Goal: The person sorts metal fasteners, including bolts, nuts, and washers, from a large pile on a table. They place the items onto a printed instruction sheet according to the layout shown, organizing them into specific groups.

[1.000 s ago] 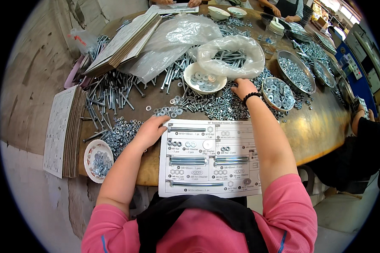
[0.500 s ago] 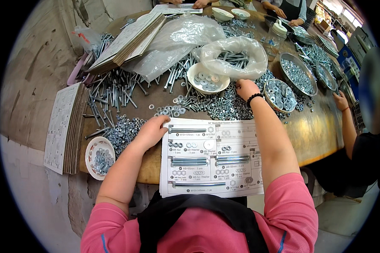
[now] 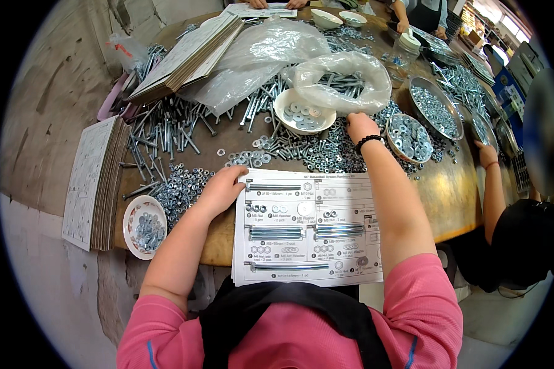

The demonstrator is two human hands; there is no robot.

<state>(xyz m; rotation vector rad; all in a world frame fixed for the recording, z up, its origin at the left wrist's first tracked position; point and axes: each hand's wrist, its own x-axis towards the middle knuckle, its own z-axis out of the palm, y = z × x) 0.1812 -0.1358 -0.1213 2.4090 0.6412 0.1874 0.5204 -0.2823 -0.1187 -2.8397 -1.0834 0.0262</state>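
My left hand [image 3: 228, 186] grips the upper left corner of a printed hardware card [image 3: 289, 212], which lies against the table's near edge. Several long bolts [image 3: 276, 234] and a few nuts and washers sit on its printed outlines. Out over the pile of small nuts and short bolts [image 3: 326, 147], my right hand [image 3: 360, 127] is closed; its fingertips are partly hidden, and what they hold is too small to make out. Just left of it stands a white bowl of large washers [image 3: 305, 115], and to its right a bowl of washers [image 3: 410, 138].
Long bolts [image 3: 166, 132] and nuts [image 3: 184, 190] heap at left, beside a patterned bowl [image 3: 129, 230]. Stacked cards [image 3: 86, 184] stand at the left edge. A plastic bag [image 3: 369, 98] of bolts and a metal tray [image 3: 437, 111] lie beyond. Other people work at right and far side.
My right hand stays over the pile with barely any shift. At the right, another person's arm has moved lower and inward; a person at the far side has moved a hand.
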